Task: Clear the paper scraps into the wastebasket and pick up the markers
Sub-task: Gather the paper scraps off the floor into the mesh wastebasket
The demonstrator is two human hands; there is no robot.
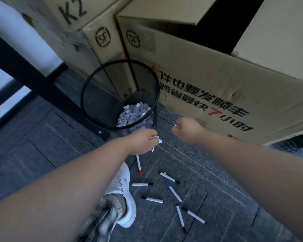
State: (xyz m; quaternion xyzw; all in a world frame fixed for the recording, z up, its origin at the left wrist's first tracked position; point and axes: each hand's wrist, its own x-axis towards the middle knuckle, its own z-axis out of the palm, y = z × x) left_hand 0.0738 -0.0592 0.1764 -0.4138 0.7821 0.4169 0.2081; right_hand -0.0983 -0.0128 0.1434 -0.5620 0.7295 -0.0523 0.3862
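I see my left hand (143,140) clutching crumpled white paper scraps (157,139); my right hand (185,127) is fisted, its contents mostly hidden; the black wire-mesh wastebasket (94,81) holds torn paper.

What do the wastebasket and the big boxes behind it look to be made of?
The wastebasket looks like black wire mesh, probably metal: the boxes show through its wall, and a solid rim runs round the top. The boxes look like plain brown corrugated cardboard with a matte finish, creased and dented, printed in black and red.
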